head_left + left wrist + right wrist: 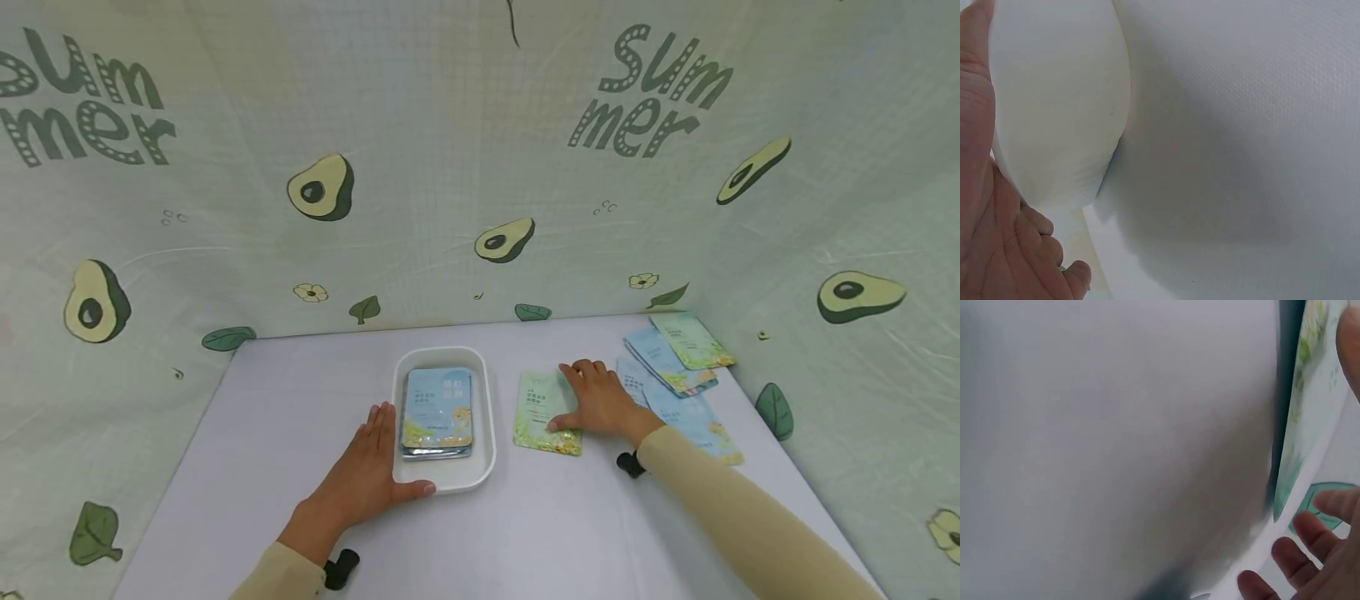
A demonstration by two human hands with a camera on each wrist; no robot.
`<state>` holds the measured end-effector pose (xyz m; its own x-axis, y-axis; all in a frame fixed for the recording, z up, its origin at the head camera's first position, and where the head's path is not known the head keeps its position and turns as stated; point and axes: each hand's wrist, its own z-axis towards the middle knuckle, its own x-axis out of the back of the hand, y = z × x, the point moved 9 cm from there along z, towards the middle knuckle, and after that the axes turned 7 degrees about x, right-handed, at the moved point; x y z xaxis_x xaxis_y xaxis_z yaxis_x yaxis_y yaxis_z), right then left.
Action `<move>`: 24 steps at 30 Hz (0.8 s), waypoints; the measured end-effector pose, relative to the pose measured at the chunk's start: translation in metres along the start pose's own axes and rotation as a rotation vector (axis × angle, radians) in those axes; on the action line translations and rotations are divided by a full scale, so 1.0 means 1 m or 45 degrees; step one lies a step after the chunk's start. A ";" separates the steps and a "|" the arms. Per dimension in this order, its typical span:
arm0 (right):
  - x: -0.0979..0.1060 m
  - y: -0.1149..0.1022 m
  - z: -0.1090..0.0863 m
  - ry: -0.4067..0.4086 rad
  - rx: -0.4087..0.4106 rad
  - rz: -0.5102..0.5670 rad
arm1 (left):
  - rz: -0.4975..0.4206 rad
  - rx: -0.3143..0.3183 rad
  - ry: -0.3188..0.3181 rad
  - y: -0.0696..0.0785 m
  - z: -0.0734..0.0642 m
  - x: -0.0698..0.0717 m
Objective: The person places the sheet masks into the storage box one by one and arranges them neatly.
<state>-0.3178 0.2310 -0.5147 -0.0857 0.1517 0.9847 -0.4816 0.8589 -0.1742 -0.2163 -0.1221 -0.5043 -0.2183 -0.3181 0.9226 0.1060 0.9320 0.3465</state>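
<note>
1. Green packet [538,408] station: the white table [315,392] carries the work. The packet lies between the white tray [457,475] and the loose packets [693,421], which overlap along the table's right side.
2. Tray: near the table's middle, long axis running away from the person. The left hand [366,479] steadies it, fingers straight along the left wall and thumb along the near rim; nothing is clasped.
3. Stack: blue packets [438,408] lie inside the tray, their long axis matching the tray's.
4. Right hand [600,402]: fingers and thumb spread wide at the packet's right side, the thumb over its near portion. No closed grip is formed. Whether the packet bears on the table at every edge cannot be told.
5. Packet orientation: long axis roughly near-to-far, far end turned slightly right; lettering toward the far end, floral print nearest the person.
6. Step in hand, as judged: pick-up of the packet. The next move probably calls for pinching its edge, lifting, and keeping that heading above the stack.
</note>
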 end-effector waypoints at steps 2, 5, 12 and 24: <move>-0.004 0.004 0.003 -0.050 -0.020 0.004 | -0.006 0.000 -0.004 0.000 0.000 -0.001; -0.010 0.008 0.006 -0.113 -0.053 0.025 | -0.008 -0.003 -0.011 0.001 0.001 -0.002; -0.010 0.007 0.007 -0.077 -0.083 0.091 | -0.014 0.002 -0.018 0.000 0.001 -0.002; -0.004 -0.002 0.005 -0.007 -0.041 0.090 | -0.025 0.006 -0.009 -0.002 0.000 -0.001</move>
<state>-0.3212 0.2262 -0.5185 -0.1236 0.2100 0.9699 -0.4459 0.8613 -0.2433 -0.2165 -0.1237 -0.5059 -0.2274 -0.3355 0.9142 0.0969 0.9263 0.3640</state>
